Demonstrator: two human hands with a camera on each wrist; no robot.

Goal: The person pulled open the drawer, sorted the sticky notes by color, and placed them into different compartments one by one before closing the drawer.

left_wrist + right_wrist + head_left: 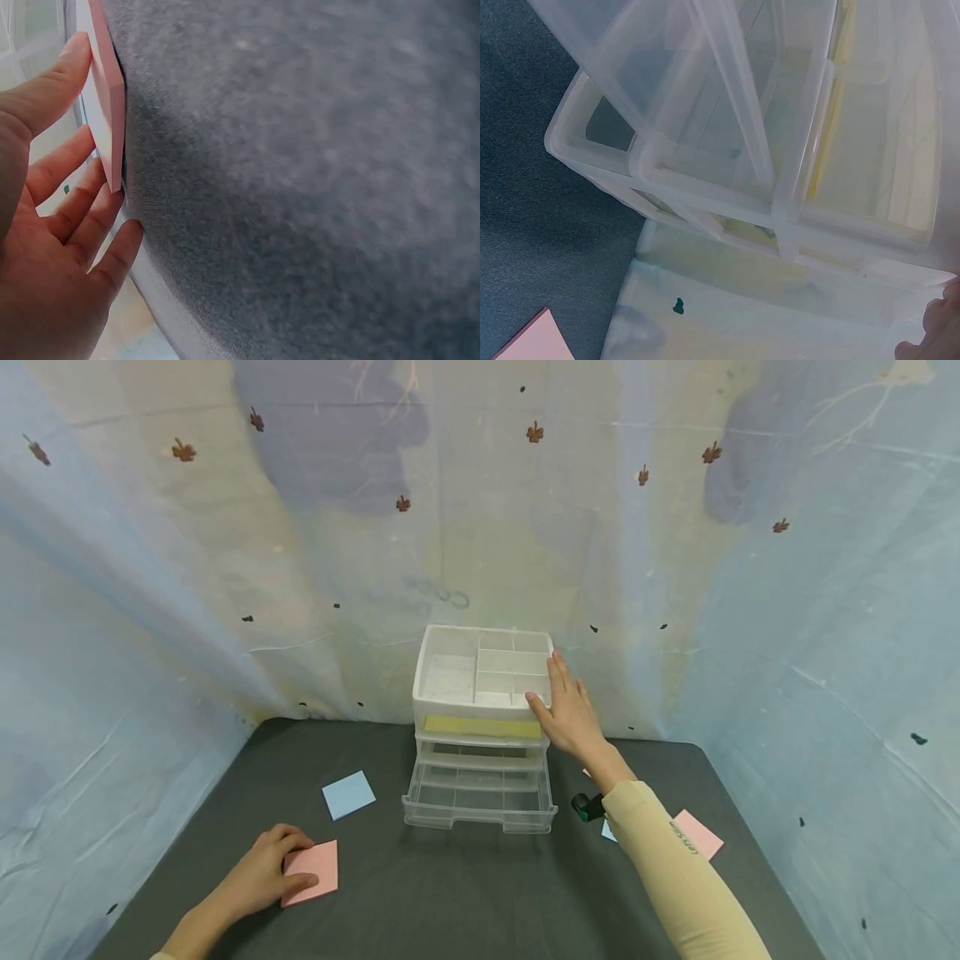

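My left hand (258, 872) holds a pink sticky-note pad (318, 870) at the front left of the table. In the left wrist view the thumb lies on the pad's face (100, 105) and the fingers spread along its edge. A small drawer organizer (480, 706) stands at the back, with a white sectioned top tray. Its lower transparent drawer (480, 797) is pulled out toward me, while a yellow sheet or pad (480, 727) shows in the upper one. My right hand (572, 714), fingers extended, rests at the organizer's top right edge; only fingertips (937, 326) appear in the right wrist view.
A blue sticky-note pad (348, 795) lies left of the organizer. Right of it, another pink pad (699, 833) and a bit of blue paper (609, 831) are partly covered by my right forearm. Patterned fabric (480, 560) hangs around the dark table (465, 902).
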